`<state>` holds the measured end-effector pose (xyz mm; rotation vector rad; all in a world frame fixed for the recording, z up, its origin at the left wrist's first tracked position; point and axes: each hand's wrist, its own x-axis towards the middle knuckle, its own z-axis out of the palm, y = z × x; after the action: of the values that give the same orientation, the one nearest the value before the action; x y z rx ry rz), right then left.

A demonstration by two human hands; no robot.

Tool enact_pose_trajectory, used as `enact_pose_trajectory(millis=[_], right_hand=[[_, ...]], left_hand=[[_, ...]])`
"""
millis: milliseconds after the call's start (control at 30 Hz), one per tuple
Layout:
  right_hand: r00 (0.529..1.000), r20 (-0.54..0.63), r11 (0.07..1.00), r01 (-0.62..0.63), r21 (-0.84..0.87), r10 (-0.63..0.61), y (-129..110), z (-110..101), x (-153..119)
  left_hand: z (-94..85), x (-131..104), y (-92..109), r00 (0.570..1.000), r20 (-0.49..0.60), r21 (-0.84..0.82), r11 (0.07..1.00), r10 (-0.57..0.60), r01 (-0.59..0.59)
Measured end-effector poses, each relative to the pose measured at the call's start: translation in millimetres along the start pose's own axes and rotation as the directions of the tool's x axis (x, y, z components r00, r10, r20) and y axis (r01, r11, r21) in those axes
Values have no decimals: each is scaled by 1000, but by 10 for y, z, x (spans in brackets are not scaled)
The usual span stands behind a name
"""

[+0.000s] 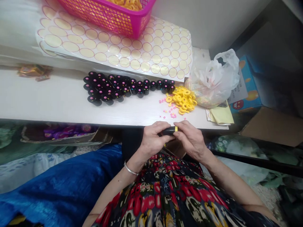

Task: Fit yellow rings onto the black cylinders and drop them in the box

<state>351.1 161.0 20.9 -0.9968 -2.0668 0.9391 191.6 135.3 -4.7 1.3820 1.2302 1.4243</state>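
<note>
Just off the table's front edge, my left hand (153,137) is closed round a small black cylinder (168,130). My right hand (190,138) pinches the yellow ring (176,129) at the cylinder's right end. Behind my hands on the white table (59,105) lies a pile of yellow rings (183,100), with small pink beads (173,115) scattered at its left and front. Several black cylinders with pink dots on top (107,88) stand grouped to the left of the pile, stretching in a narrowing band toward it.
Behind the cylinders lies a sheet of round cream stickers (127,52) under a pink basket (139,23) of yellow pieces. A plastic bag (210,82), folded yellow paper (221,114) and a blue box (247,85) are at the right. Wrapped items (34,71) lie far left.
</note>
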Motion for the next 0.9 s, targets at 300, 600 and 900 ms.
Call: enact_pose_trajectory(millis=[300,600,900], right_hand=[[999,-9,995,-53,80,54,-14,-70,51],[965,-11,953,-255,162,260,-11,-29,66],[938,66,913,-346,214,340,28,-16,70]], left_hand=[[39,-22,-51,992,1,-75,989,-128,128],[51,-20,-44,973,-21,-183,957,-232,224],[67,-46,-82,995,-41,199,976,92,-83]])
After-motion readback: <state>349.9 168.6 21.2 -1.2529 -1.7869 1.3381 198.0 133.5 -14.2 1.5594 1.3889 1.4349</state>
